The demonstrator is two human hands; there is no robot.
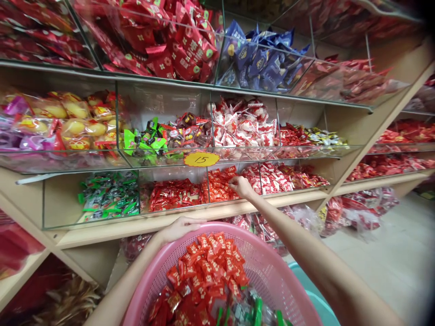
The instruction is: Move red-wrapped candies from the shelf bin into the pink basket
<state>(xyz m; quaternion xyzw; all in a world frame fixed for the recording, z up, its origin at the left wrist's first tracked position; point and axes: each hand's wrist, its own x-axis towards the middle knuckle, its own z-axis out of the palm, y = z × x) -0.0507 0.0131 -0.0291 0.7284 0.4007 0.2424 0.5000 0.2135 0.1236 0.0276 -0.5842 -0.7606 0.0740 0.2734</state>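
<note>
Fingers (234, 182) of the right hand (242, 187) bunch together, tips down on the red packets (219, 190) in a glass bin (234, 202); whether they pinch one is unclear. Below them the left hand (178, 228) folds its fingers over the rim of one pink basket (268, 267), holding more red packets than can be counted. One yellow tag (201, 159) sits above.

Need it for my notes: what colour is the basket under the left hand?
The basket is pink; head view.

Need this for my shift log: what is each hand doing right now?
Left hand: closed on the rim of the pink basket.
Right hand: curled among red packets on the shelf; grip cannot be told.
</note>
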